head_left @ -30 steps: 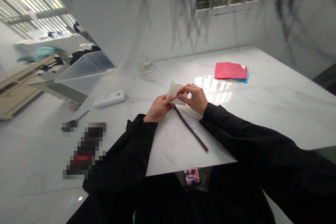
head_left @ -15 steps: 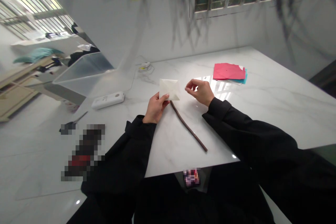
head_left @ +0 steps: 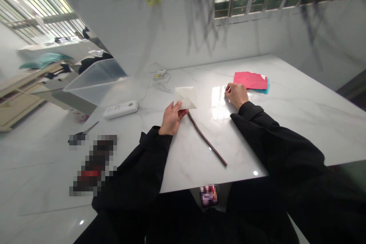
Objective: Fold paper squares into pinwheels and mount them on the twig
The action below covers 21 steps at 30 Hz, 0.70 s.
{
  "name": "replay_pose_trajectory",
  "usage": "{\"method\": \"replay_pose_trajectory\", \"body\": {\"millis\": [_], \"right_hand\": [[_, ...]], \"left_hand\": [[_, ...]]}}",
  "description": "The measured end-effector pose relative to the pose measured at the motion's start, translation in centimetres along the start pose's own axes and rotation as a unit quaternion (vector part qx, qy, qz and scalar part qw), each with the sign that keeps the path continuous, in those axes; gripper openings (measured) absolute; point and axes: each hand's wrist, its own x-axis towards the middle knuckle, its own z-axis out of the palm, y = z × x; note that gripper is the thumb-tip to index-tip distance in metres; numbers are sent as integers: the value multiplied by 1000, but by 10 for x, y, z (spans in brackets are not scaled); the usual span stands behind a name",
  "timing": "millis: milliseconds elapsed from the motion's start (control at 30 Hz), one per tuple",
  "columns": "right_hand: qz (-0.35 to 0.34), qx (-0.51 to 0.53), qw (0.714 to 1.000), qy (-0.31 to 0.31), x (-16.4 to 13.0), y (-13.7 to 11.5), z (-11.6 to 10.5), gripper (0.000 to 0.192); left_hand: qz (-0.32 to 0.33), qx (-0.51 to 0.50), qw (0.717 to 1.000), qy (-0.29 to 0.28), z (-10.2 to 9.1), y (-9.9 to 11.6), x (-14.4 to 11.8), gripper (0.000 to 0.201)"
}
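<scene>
My left hand (head_left: 170, 117) pinches the lower corner of a folded white paper (head_left: 186, 97) and holds it up over the white marble table (head_left: 300, 118). My right hand (head_left: 236, 95) rests with curled fingers on the table further right, close to a stack of red and teal paper sheets (head_left: 251, 81); whether it touches a small white slip there I cannot tell. A thin dark brown stick (head_left: 206, 139) lies on the table between my arms, its far end just below the folded paper.
A white rectangular device (head_left: 120, 109) lies at the table's left edge, a small white gadget with a cable (head_left: 160, 73) near the wall. A clear plastic bin (head_left: 94, 80) stands off the table to the left. Scissors (head_left: 82, 133) lie on the floor.
My right hand let go of the folded paper and moved right toward the coloured sheets. My left hand lifted the paper slightly and keeps holding it.
</scene>
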Motion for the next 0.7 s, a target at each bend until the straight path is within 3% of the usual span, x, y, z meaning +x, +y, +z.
{"method": "replay_pose_trajectory", "body": {"millis": [167, 433, 567, 700], "right_hand": [[-3, -29, 1000, 1, 7, 5, 2, 25], [1, 33, 999, 9, 3, 5, 4, 22], [-72, 145, 987, 25, -11, -19, 2, 16], [-159, 301, 940, 21, -36, -59, -4, 26]], "left_hand": [[8, -4, 1000, 3, 1, 0, 1, 14], [1, -39, 999, 20, 2, 3, 2, 18], [9, -32, 999, 12, 2, 2, 2, 20], [29, 6, 999, -33, 2, -1, -2, 33]]}}
